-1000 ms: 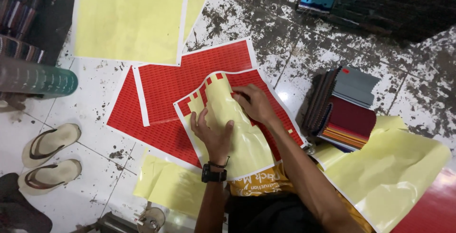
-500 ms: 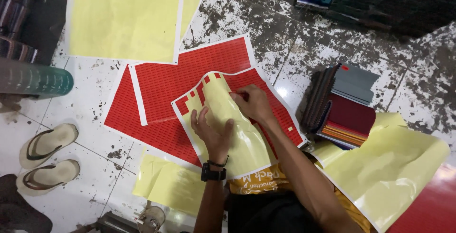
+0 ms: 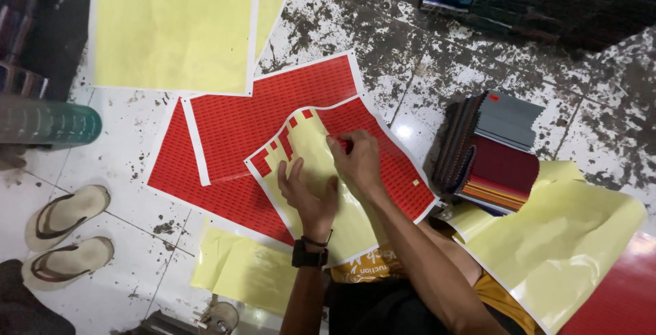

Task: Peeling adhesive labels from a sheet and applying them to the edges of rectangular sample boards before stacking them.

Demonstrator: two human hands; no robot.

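Head view: I see a red sticker sheet [image 3: 383, 164] lying on the tiled floor [image 3: 410, 96], atop other red sheets [image 3: 239, 123]
Left hand [image 3: 307, 195]: pressed flat on the sheet's bared yellow backing [image 3: 311, 144]; wristwatch [image 3: 309, 256] on
Right hand [image 3: 357, 161]: fingertips pinching a red sticker
Nearby: sandals [image 3: 65, 232]; swatch books [image 3: 495, 150]

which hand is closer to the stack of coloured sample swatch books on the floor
Right. The right hand pinches the red sticker sheet just left of the stack of coloured swatch books; the left hand, wearing a black wristwatch, rests farther left.
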